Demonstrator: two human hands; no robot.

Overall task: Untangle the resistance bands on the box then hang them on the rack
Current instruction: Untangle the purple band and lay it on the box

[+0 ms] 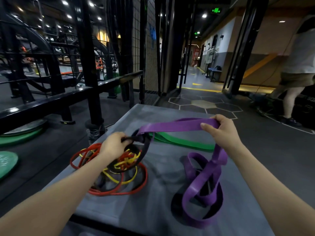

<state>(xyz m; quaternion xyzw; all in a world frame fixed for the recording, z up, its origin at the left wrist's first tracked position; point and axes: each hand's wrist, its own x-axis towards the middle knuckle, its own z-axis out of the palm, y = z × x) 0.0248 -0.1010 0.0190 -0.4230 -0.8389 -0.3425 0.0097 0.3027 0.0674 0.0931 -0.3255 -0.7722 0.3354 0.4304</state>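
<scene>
A grey box (pixel 158 208) stands in front of me with a tangle of resistance bands on top. My right hand (pixel 221 130) grips a wide purple band (pixel 172 126) and holds it lifted; the rest of it loops down in coils on the box's right side. My left hand (pixel 113 146) grips a black band (pixel 144 147) that passes through the purple one. Thin red bands (pixel 134 190) and yellow bands (pixel 127 180) lie knotted under my left hand. A green band (pixel 184 142) lies flat farther back on the box.
A black metal rack frame (pixel 88 65) with rails stands to the left and behind the box. Green weight plates (pixel 18 137) lie on the floor at left. A person (pixel 300 65) stands at the far right near a dark box.
</scene>
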